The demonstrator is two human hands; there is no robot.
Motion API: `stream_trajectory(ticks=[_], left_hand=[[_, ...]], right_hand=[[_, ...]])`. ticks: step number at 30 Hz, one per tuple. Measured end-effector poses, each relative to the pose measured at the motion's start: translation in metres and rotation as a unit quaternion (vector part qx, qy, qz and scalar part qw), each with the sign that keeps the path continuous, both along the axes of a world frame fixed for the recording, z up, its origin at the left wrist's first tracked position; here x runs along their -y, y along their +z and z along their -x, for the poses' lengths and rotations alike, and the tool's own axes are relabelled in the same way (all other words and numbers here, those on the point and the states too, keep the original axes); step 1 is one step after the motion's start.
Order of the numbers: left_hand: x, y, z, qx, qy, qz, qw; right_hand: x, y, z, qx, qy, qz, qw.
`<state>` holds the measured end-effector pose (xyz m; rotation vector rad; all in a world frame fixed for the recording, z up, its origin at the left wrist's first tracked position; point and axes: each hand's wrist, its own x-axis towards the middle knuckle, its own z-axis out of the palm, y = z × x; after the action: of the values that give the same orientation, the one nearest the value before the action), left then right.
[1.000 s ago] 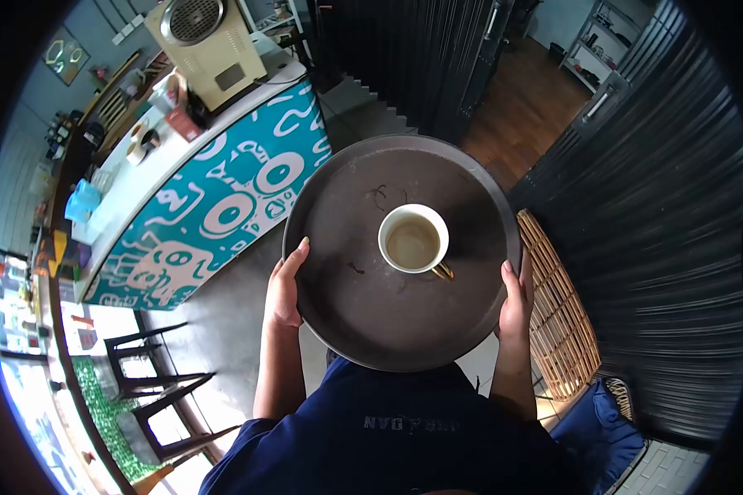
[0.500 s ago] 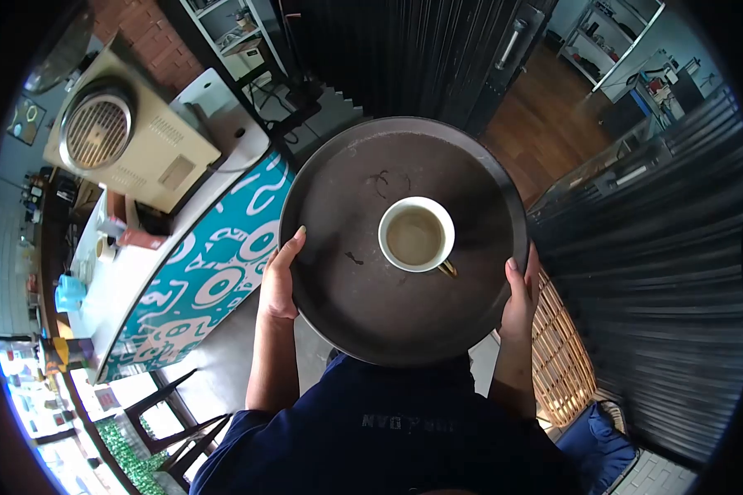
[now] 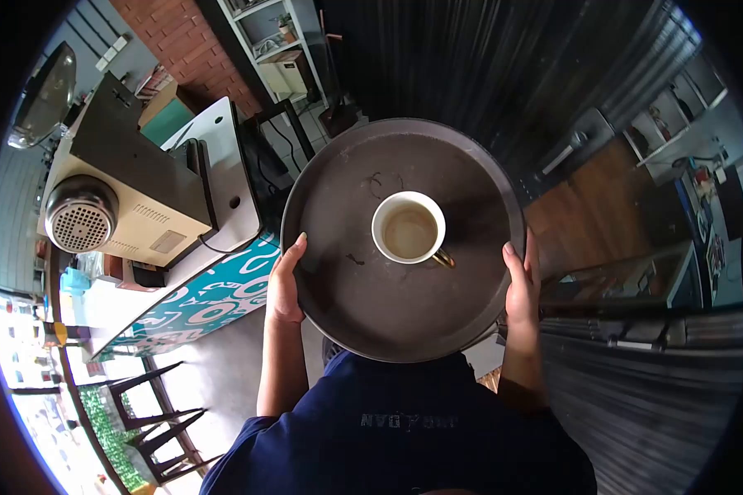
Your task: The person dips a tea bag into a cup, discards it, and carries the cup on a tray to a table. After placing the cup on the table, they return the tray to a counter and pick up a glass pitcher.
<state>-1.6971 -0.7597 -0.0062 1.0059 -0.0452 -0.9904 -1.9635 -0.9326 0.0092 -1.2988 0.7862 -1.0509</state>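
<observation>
A round dark brown serving tray (image 3: 371, 322) is held out in front of my chest. My left hand (image 3: 286, 285) grips its left rim, thumb on top and fingers hidden underneath. On the opposite rim, my right hand (image 3: 521, 285) holds on the same way, its thumb resting over the edge. Slightly right of the tray's middle stands a white cup (image 3: 378, 228) with a gold handle pointing toward the lower right. Inside the cup is a light brown, milky drink (image 3: 410, 232). Small wet marks show on the tray's surface left of the cup.
At left, a counter (image 3: 198, 309) with a teal patterned front carries a large beige machine (image 3: 153, 227). Dark corrugated panels (image 3: 470, 74) rise ahead and at right, with a wooden floor (image 3: 590, 206) between them. Dark stools (image 3: 161, 429) stand at lower left.
The surroundings have shifted as I move forward and turn; the beige machine looks closer and the wicker chair is mostly out of sight. Both hands keep the tray, and the cup stays nearly in place.
</observation>
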Motion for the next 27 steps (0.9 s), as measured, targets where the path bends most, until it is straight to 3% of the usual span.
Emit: stream_trajectory(ticks=[5, 8, 16, 27], left_hand=[[0.038, -0.006, -0.03, 0.007, 0.006, 0.002, 1.0], [0.063, -0.002, -0.052, -0.006, 0.072, -0.03, 0.997], [0.125, -0.017, -0.158, 0.012, 0.118, -0.025, 0.993], [0.189, -0.004, -0.256, -0.02, 0.168, -0.011, 0.986]], right_hand=[[0.06, -0.006, -0.043, -0.006, 0.043, -0.004, 0.999], [0.089, -0.016, -0.079, -0.031, 0.025, -0.017, 0.999], [0.162, -0.004, -0.194, -0.022, 0.088, -0.055, 0.994], [0.252, 0.0, -0.329, -0.049, 0.152, -0.003, 0.987]])
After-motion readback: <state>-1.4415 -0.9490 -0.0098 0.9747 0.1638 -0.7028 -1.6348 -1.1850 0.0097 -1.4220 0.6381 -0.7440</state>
